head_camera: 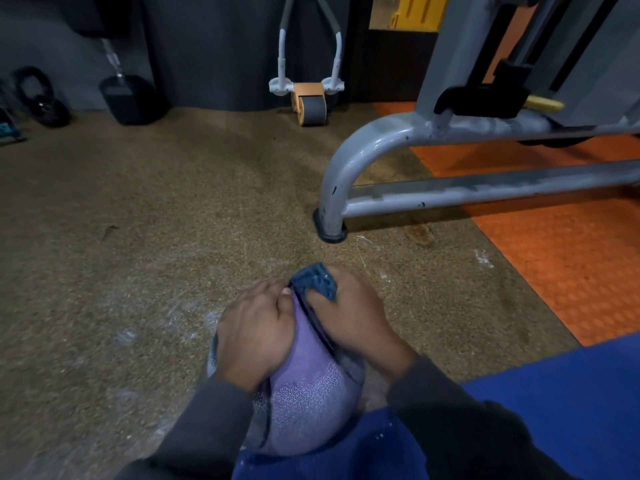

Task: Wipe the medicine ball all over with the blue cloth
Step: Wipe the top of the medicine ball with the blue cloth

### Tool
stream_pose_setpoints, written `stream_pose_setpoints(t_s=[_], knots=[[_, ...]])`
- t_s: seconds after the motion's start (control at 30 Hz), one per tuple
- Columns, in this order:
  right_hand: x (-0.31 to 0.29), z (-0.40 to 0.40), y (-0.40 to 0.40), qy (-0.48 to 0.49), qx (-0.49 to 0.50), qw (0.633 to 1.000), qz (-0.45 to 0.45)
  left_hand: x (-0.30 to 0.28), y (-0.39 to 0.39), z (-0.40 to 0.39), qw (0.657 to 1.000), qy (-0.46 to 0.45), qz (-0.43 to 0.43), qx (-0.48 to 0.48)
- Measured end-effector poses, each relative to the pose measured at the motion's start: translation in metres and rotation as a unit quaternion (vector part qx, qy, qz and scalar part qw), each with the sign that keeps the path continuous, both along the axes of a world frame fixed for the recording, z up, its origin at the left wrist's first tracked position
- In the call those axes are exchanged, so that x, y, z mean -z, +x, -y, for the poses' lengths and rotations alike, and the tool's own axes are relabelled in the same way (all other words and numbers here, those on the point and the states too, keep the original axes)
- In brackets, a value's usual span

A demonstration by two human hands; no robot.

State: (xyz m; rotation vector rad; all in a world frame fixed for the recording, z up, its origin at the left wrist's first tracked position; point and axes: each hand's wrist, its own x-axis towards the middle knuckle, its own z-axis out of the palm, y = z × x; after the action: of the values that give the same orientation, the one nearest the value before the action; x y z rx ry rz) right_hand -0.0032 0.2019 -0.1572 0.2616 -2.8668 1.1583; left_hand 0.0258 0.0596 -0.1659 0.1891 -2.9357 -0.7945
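Observation:
A purple and grey textured medicine ball (306,386) sits on the floor just in front of me, at the bottom centre of the head view. My left hand (256,330) lies curled over its upper left side and holds it. My right hand (353,313) grips the bunched blue cloth (317,280) and presses it against the ball's far top. Only a small bunch of cloth shows above my fingers. The ball's far side and underside are hidden.
A grey machine frame leg (332,216) stands on the speckled brown floor (156,220) just beyond the ball. Orange mat (571,271) lies to the right, blue mat (554,393) at the lower right. An ab roller (310,102), a dumbbell (131,98) and a kettlebell (41,98) are by the far wall.

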Motion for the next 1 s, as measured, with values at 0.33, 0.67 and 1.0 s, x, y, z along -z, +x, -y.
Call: stream_pose_setpoints(t_s=[0.33,0.67,1.0], knots=[[0.002,-0.002,0.019,0.039,-0.003,0.997,-0.068,-0.003,-0.001,-0.002,1.0,-0.009,0.008,0.002],[0.013,-0.014,-0.032,-0.101,0.077,0.978,0.166,0.0,-0.003,0.004,0.999,0.027,0.028,-0.028],[-0.002,0.011,-0.005,0.013,0.0,0.999,-0.043,0.002,-0.005,0.007,0.999,0.035,0.02,-0.017]])
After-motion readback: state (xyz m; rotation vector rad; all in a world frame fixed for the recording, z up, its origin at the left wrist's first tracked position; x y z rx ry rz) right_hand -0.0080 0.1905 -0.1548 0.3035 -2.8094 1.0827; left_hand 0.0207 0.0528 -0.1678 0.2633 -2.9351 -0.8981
